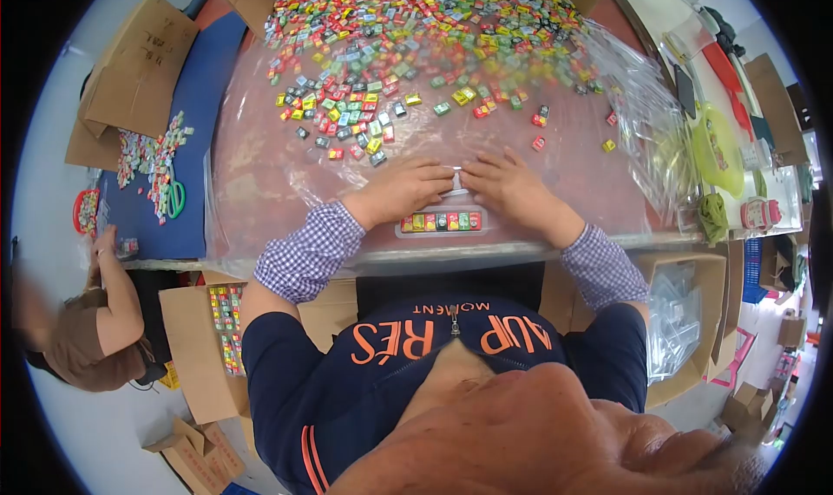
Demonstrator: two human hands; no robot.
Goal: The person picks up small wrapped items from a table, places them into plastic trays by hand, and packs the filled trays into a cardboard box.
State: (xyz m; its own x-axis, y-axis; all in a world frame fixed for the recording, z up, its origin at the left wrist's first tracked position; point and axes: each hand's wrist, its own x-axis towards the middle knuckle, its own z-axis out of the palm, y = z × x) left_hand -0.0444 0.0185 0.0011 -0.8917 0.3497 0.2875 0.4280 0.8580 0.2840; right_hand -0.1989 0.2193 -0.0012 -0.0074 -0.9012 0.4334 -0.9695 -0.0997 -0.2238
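My left hand (pixel 409 190) and my right hand (pixel 510 188) face each other on the table, fingers curved over the two ends of a clear plastic case (pixel 456 183). Most of that case is hidden beneath the fingers, so its contents cannot be made out. Just below the hands lies a clear plastic tray (pixel 441 222), holding a row of several small packs in red, yellow, green and black. Scattered small packs (pixel 357 113) like these lie loose beyond my left hand. A red pack (pixel 539 144) sits apart, beyond my right hand.
A large heap of small packs (pixel 416 9) covers the table's far side. Plastic sheeting (pixel 642 139) lies at right, near a yellow-green basket (pixel 718 152). Green-handled scissors (pixel 176 200) rest at left, near another person (pixel 95 313). A carton of clear plastic (pixel 675 321) stands below right.
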